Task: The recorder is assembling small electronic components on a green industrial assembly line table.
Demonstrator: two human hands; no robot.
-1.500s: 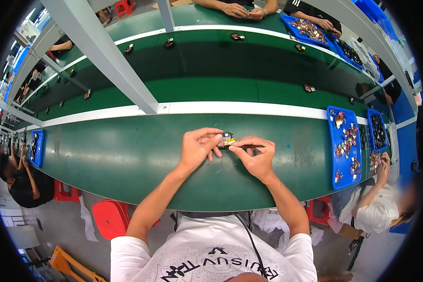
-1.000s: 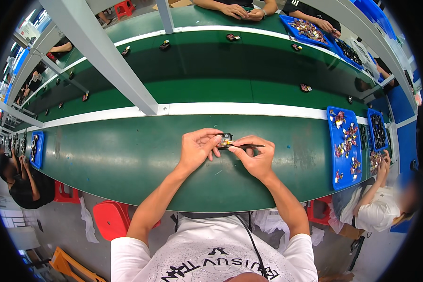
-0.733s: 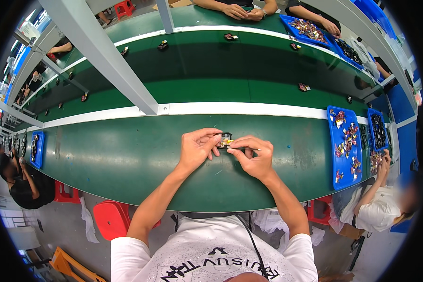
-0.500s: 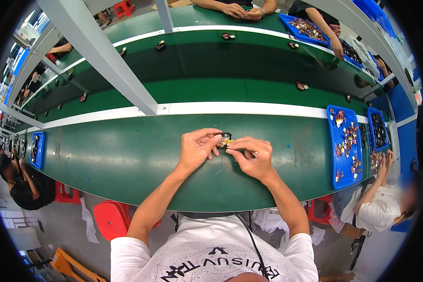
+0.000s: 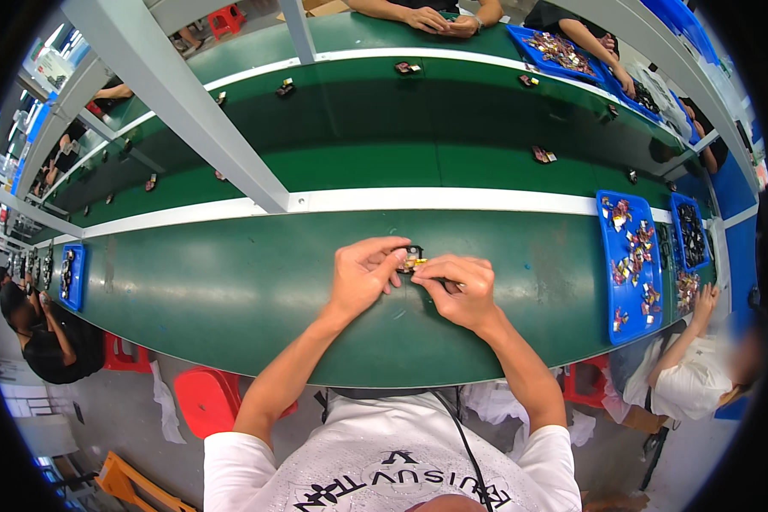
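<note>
Over the middle of the green bench I hold a small black plastic housing [image 5: 412,249] with a light-coloured part inside and a yellow piece [image 5: 419,264] at its right side. My left hand [image 5: 361,277] grips the housing's left edge between thumb and fingers. The thumb and fingertips of my right hand [image 5: 461,286] are pinched together at the yellow piece, touching the housing's right side. The fingertips cover part of the housing, so how the yellow piece sits in it cannot be made out.
At the right stands a blue tray [image 5: 627,320] with small red, yellow and white parts, beside a smaller tray [image 5: 689,235] of black pieces. Another blue tray [image 5: 72,277] lies far left. Beyond a white rail [image 5: 401,200], small assemblies [image 5: 544,154] dot a green belt. Co-workers sit around.
My right fingers have drawn into a tighter pinch at the yellow piece. The assemblies on the belt have shifted slightly left. The whole view has moved a little.
</note>
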